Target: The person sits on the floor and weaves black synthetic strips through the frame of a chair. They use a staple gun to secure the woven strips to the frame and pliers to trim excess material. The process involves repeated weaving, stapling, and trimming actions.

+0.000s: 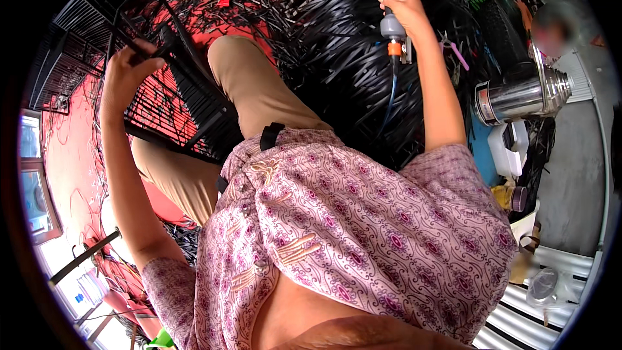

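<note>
My right hand (408, 11) is closed round the grip of a grey air tool (392, 27), held out at the top of the view. An orange coupling (394, 48) joins its lower end to a thin blue hose (392, 91). The tool's working end is cut off by the upper edge. At the left, my left hand (126, 78) grips a bar of a black slatted frame (165, 100), with fingers curled over it and thumb near the edge. This frame leans beside my bent legs, partly between my knees.
A large heap of black strips (350, 45) spreads in front and to the right, with pink-handled snips (457, 52) on it. More black racks (71, 58) stand far left on the red floor (71, 149). A steel flask (518, 96) and a white container (508, 149) are at the right.
</note>
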Available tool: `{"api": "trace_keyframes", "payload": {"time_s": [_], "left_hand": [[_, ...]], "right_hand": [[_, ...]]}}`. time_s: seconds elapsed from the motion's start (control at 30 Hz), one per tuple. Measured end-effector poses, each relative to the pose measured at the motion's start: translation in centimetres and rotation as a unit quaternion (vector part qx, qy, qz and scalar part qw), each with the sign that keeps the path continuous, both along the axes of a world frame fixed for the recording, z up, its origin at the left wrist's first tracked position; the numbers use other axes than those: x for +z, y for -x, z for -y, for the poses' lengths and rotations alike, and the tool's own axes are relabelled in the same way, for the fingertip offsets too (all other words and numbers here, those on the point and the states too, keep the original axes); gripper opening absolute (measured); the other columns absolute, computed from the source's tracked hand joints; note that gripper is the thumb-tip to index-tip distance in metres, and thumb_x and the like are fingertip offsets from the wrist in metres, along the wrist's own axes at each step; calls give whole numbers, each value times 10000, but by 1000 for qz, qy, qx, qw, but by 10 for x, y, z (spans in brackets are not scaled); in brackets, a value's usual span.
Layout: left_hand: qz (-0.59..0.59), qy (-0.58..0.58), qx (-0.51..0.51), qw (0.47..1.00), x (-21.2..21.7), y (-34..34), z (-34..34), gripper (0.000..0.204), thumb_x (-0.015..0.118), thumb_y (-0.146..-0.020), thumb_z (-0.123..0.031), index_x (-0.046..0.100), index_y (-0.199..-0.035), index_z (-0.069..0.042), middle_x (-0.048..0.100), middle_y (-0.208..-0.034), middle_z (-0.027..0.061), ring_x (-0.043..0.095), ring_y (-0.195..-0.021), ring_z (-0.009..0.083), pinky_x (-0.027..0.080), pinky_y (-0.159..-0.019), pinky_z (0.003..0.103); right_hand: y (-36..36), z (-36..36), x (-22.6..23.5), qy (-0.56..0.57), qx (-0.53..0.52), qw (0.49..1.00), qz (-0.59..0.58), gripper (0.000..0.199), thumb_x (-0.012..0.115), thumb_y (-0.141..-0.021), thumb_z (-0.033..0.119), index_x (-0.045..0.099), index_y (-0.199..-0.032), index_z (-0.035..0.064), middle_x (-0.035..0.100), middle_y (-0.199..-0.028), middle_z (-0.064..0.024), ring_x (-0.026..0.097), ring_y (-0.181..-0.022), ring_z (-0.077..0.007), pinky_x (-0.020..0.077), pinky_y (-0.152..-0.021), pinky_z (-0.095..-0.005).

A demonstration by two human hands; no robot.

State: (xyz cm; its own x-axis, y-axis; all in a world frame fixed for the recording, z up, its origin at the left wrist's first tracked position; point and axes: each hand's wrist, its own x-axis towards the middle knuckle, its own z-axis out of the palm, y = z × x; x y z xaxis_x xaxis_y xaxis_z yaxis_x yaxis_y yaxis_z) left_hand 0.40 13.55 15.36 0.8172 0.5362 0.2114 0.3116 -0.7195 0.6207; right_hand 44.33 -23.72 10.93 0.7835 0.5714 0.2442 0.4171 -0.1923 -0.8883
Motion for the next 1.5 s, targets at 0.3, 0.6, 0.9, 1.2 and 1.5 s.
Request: {"api": "trace_keyframes", "payload": {"time_s": [0.3, 0.6, 0.9, 1.2, 1.5], "left_hand": [[-3, -8, 91, 996, -144, 23, 32, 329, 913, -729, -222, 720, -900, -17, 682, -757, 60, 625, -684, 152, 503, -670, 304], [203, -21, 20, 979, -135, 30, 65, 116, 805, -843, -116, 767, -929, -49, 684, -934, 62, 685, -842, 215, 534, -750, 317], [160, -207, 61, 963, -157, 47, 140, 270, 798, -816, -117, 773, -1085, -117, 705, -1033, 43, 672, -917, 245, 547, -811, 359], [174, -204, 86, 959, -163, 44, 146, 246, 782, -836, -127, 769, -1079, -101, 704, -1044, 43, 672, -931, 244, 549, -823, 361], [177, -215, 95, 956, -167, 45, 149, 227, 775, -846, -132, 769, -1071, -99, 700, -1054, 37, 660, -943, 236, 540, -844, 361]], "right_hand": [[-34, 10, -23, 274, -279, 897, 205, 595, 660, -896, 429, 581, -1358, 63, 667, -1286, -243, 663, -1144, -436, 527, -976, -500], [-100, 222, -79, 568, -238, 773, 155, 416, 679, -843, 414, 731, -1131, 117, 747, -1107, -139, 696, -1071, -367, 524, -928, -498], [-68, 190, -44, 393, -458, 735, 308, 520, 539, -970, 418, 583, -1329, 44, 705, -1161, -284, 686, -1065, -465, 540, -916, -540], [-103, 217, -39, 525, -289, 779, 183, 486, 688, -846, 513, 779, -1072, 93, 740, -1072, -223, 684, -1084, -405, 511, -923, -496], [-154, 264, -57, 104, -330, 930, -123, 548, 717, -868, 535, 726, -1183, 87, 748, -1148, -15, 670, -992, -142, 455, -798, -313]]}}
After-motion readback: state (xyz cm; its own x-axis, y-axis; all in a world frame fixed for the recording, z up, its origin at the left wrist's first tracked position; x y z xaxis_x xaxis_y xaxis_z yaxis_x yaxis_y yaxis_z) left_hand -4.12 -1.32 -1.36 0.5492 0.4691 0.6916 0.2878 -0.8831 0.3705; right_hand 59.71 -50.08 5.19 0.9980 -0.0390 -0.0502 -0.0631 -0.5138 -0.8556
